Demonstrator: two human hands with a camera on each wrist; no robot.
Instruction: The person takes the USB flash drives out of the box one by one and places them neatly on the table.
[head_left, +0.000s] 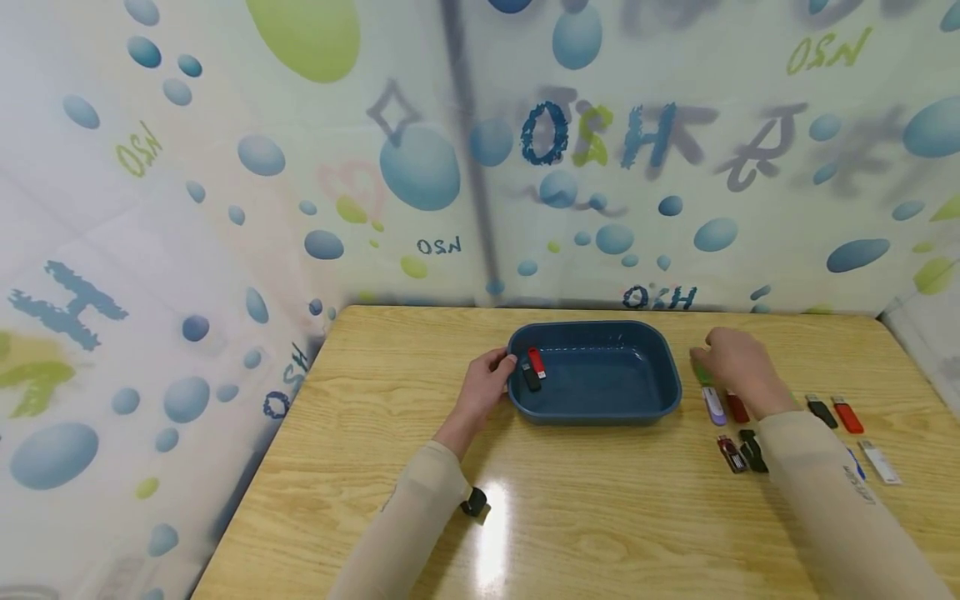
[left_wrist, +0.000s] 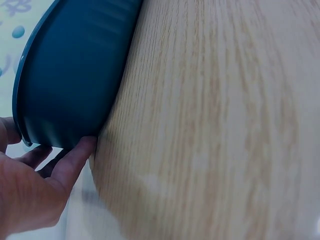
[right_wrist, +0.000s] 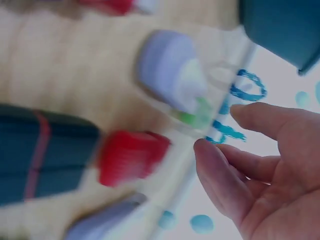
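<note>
My left hand grips the left end of a dark blue plastic bin, thumb at the rim and fingers against the outer wall, as the left wrist view shows. Inside the bin, at its left end, lie a red USB flash drive and a black one. My right hand hovers over the flash drives right of the bin. Thumb and fingers stand apart with nothing between them. Closest to them are a green flash drive, a lavender one and a red one.
Several more flash drives lie on the wooden table, among them a dark red one, a black one, a red one and a white one. A patterned curtain hangs behind the table.
</note>
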